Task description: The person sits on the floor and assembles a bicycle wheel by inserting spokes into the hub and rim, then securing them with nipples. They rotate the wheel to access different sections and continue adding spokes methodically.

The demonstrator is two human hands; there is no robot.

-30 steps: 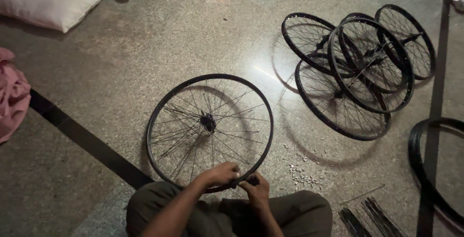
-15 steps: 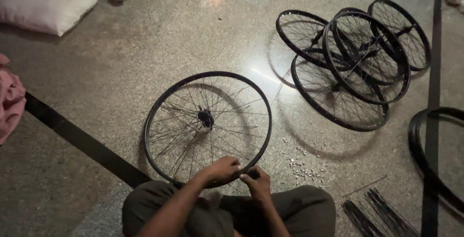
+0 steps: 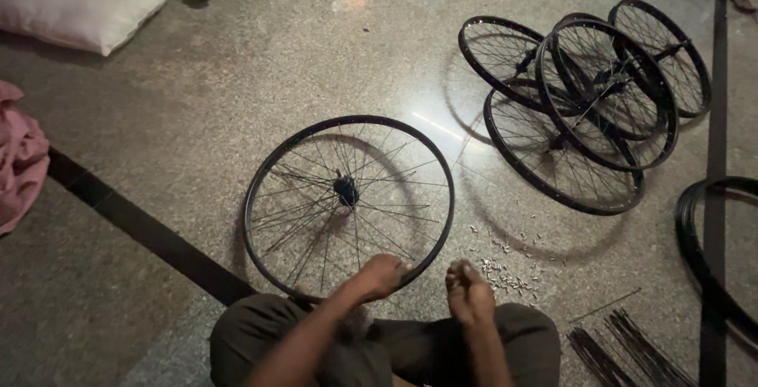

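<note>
The spoked wheel (image 3: 348, 205) is gripped at its near rim by the left hand (image 3: 380, 275), while the right hand (image 3: 469, 292) hangs half-closed and empty beside the small nipples (image 3: 505, 270).

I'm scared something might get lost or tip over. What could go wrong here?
The little metal bits lie loose on the floor right beside the right hand, so a knee or hand might scatter them. The left hand alone touches the wheel, which could wobble or roll. The stacked wheels lean on each other and might slide. The thin spokes by the leg could get bent.
</note>
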